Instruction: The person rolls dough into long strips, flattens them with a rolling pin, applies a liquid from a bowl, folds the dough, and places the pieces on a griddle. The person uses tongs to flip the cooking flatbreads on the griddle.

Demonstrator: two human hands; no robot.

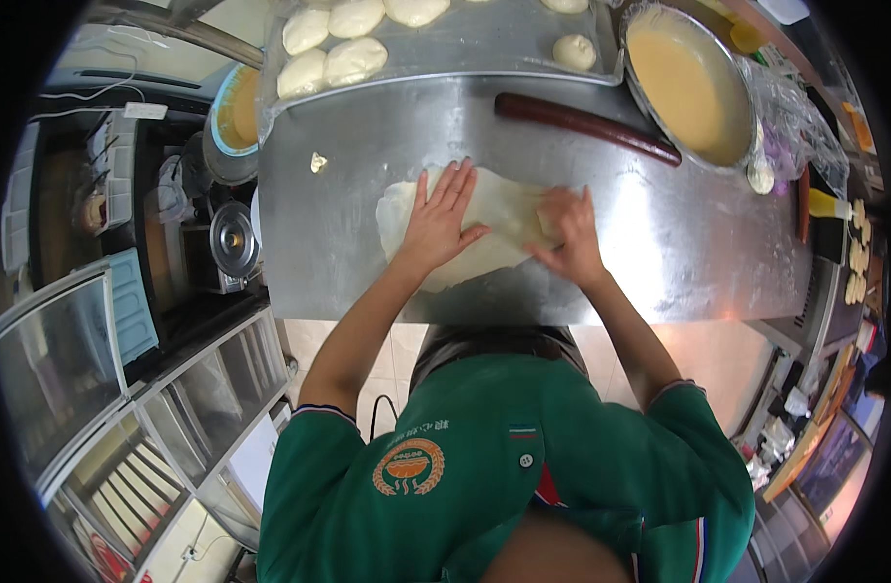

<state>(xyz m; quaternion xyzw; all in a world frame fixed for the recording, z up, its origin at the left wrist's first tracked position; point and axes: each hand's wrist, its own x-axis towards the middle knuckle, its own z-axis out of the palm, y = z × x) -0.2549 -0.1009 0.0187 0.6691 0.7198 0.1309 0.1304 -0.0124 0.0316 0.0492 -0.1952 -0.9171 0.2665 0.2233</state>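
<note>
A thin, pale sheet of dough point(504, 219) with an uneven outline lies spread on the steel worktop point(319, 233). My left hand point(441, 219) rests flat on its left part, fingers stretched out and thumb apart. At the sheet's right edge is my right hand point(570, 233), its thumb pointing left over the dough. Motion smears the fingers of this hand, so whether they grip the edge cannot be made out. Beyond the sheet, a dark reddish-brown rolling pin point(586, 126) lies at a slant. A small scrap of dough point(317, 162) sits to the left.
At the back, a metal tray point(465, 58) holds several oiled dough balls point(356, 60). A large bowl point(688, 87) of pale yellow batter stands at the back right, beside clear plastic wrap point(805, 136) and a yellow squeeze bottle point(827, 204). Left of the worktop are a blue-rimmed bucket point(234, 112) and a round metal lid point(234, 240).
</note>
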